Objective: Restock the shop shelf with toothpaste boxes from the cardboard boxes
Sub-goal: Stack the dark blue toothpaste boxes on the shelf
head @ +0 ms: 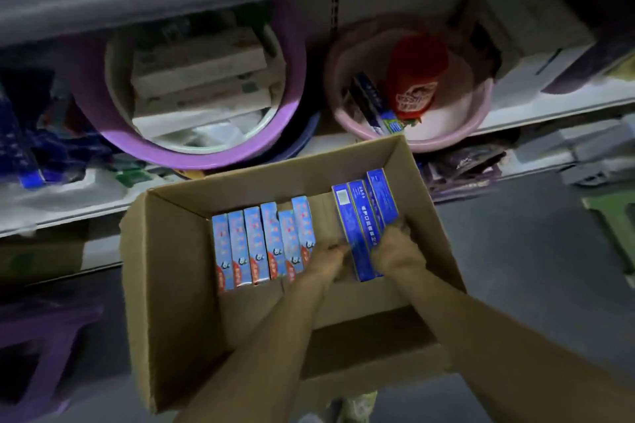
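While both hands are sunk in the open cardboard box (165, 268), the head view shows the stock in two groups. The right hand (395, 247) has its fingers (400, 228) curled over the near ends of the dark-blue toothpaste boxes (364, 216) and grips them as a bundle. From those fingers the bundle runs straight away towards the shelf (515, 113), long axis pointing from the person to the box's far wall, tilted a little to the right.

The left hand (328, 256) sits just to the left of that bundle, in the gap between it and the row of light-blue toothpaste boxes (256, 244). Its fingers are curled, but blur and dim light hide whether they pinch the bundle's left edge, the nearest light-blue box, or nothing. The light-blue row stands on edge to the left of these fingers, parallel to the dark-blue bundle.

Beyond both sets of fingers, past the box's far wall, the shelf carries a purple basin (206, 156) ahead and left and a pink basin (446, 137) ahead and right. Judging by this, the coming move is a lift up and forward along the bundle's own axis, with the right hand leading.
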Motion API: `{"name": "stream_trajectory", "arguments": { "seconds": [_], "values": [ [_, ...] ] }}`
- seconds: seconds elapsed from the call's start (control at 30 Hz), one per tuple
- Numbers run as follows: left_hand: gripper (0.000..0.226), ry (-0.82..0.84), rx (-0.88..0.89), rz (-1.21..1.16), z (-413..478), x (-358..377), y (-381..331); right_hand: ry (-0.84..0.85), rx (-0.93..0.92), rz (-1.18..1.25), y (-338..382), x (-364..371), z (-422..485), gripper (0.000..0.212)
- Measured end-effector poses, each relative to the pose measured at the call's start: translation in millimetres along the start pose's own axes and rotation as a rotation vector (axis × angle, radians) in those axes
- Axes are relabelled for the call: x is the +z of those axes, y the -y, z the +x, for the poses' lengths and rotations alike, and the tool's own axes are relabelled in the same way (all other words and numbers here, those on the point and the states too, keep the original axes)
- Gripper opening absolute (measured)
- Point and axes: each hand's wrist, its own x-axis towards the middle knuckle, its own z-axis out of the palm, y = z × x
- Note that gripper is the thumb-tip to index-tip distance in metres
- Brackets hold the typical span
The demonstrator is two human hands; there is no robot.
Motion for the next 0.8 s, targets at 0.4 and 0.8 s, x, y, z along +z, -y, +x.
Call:
{"name": "stream_trajectory", "arguments": {
  "seconds": [0.4, 0.8],
  "values": [
    [0.069, -0.016, -0.187, -0.393, 76, 33, 21, -0.065, -0.025, -0.345, -12, 16, 33, 0.058],
    [0.032, 0.003, -0.113, -0.464, 5, 5, 8, 0.191, -0.094, 0.315, -5, -20, 4, 0.040]
  ]
}}
